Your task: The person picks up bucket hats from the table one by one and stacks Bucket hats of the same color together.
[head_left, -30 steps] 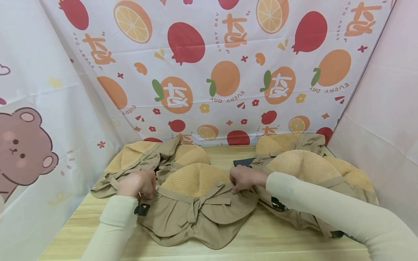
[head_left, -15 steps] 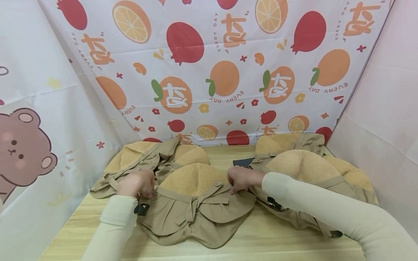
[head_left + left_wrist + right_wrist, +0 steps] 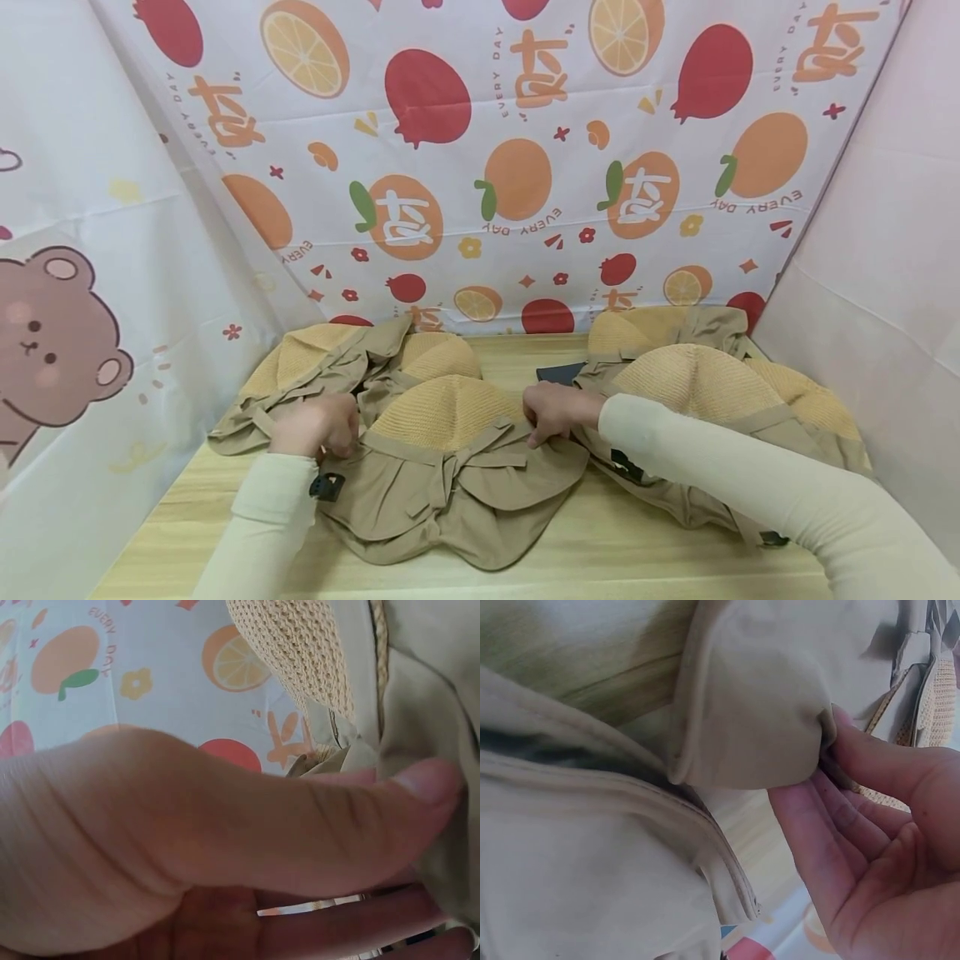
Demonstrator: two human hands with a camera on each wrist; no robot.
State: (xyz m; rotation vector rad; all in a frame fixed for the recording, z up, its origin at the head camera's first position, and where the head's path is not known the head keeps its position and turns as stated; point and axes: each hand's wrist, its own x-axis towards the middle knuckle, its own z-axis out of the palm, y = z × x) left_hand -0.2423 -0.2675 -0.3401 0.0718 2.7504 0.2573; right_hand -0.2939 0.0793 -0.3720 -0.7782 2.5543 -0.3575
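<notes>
In the head view a sun hat [image 3: 450,417] with a woven straw crown, tan cloth brim and a tied bow faces me at the middle of the table. My left hand [image 3: 321,427] pinches the left side of its brim; in the left wrist view the thumb [image 3: 360,825] presses on the cloth. At the other side my right hand [image 3: 558,410] grips the brim, and the right wrist view has the brim cloth [image 3: 757,697] folded between thumb and fingers. Part of the right-hand hold is behind the cloth.
Two similar hats [image 3: 307,358] lie at the back left, partly under my left arm. Several more hats [image 3: 705,383] are heaped on the right, under my right sleeve. A dark flat item [image 3: 558,373] shows behind the right hand. Printed cloth [image 3: 517,275] walls in the wooden table [image 3: 600,550].
The right side of the brim has shifted slightly left together with my right hand. My left hand stays almost where it was, still pinching the brim.
</notes>
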